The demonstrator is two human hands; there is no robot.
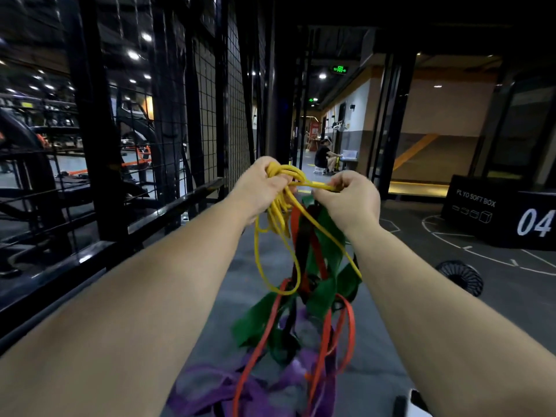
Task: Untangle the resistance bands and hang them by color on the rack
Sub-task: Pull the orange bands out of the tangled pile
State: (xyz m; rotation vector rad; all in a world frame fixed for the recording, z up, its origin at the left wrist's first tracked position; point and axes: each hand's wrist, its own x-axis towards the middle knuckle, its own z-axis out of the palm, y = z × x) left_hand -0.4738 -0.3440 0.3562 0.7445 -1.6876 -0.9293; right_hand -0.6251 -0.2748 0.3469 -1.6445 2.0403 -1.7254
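Both hands are up mid-view, busy with the yellow band [285, 170]. The left hand [260, 185] has its fingers curled round the balled-up knot of it. The right hand [350, 200] pinches a single yellow strand that runs out of the knot toward 3 o'clock.

The rest of the tangle dangles from there toward 6 o'clock: the green band [329, 245], the red band [295, 219], a black band [304, 236] squeezed between them, and the purple band [207, 383] lowest of all, everything looped through everything else.

There's a black wire grid wall [210, 100] at 9 to 10 o'clock of the hands, a black plyo soft box [481, 218] marked 04 at 3 o'clock, and a small round fan [460, 276] on the floor around 4 o'clock
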